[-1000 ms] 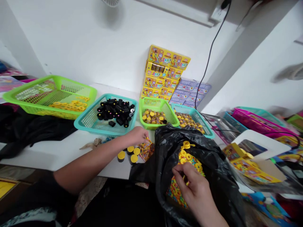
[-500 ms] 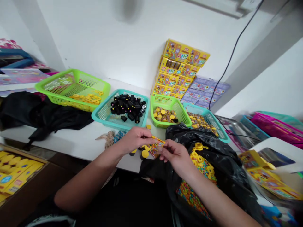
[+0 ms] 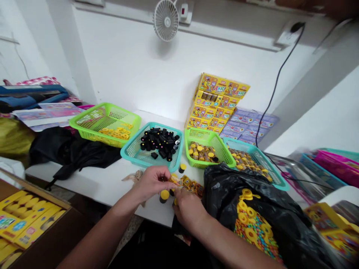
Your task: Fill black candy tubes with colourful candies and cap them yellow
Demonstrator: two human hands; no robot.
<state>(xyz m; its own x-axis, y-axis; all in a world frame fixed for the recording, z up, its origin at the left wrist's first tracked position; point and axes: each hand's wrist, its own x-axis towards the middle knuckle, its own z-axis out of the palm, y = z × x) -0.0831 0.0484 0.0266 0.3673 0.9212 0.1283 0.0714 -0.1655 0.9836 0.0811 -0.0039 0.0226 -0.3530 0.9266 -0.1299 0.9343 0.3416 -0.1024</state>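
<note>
My left hand (image 3: 155,183) pinches a small yellow printed wrapper (image 3: 174,180) over the front of the white table (image 3: 103,186). From the right, my right hand (image 3: 191,209) meets it with curled fingers at the wrapper's lower edge; its fingertips are partly hidden. Just under the hands stands a black cup with a yellow lid (image 3: 164,195), and a similar lidded cup (image 3: 182,168) stands behind. Several printed packets (image 3: 192,185) lie beyond my right hand. A beige cloth-like piece (image 3: 131,177) lies beyond my left hand, partly covered.
Behind stand a green basket with yellow pieces (image 3: 81,129), a teal basket with black cups (image 3: 126,152), and a green basket with yellow-lidded cups (image 3: 230,160). A black bag (image 3: 221,186) at right holds yellow rings and coloured beads. Yellow boxes (image 3: 213,99) are stacked against the wall.
The view has tilted up, bringing a fan into sight. My right hand has turned over and come in closer to my left hand; the wrapper between them is now more hidden.
</note>
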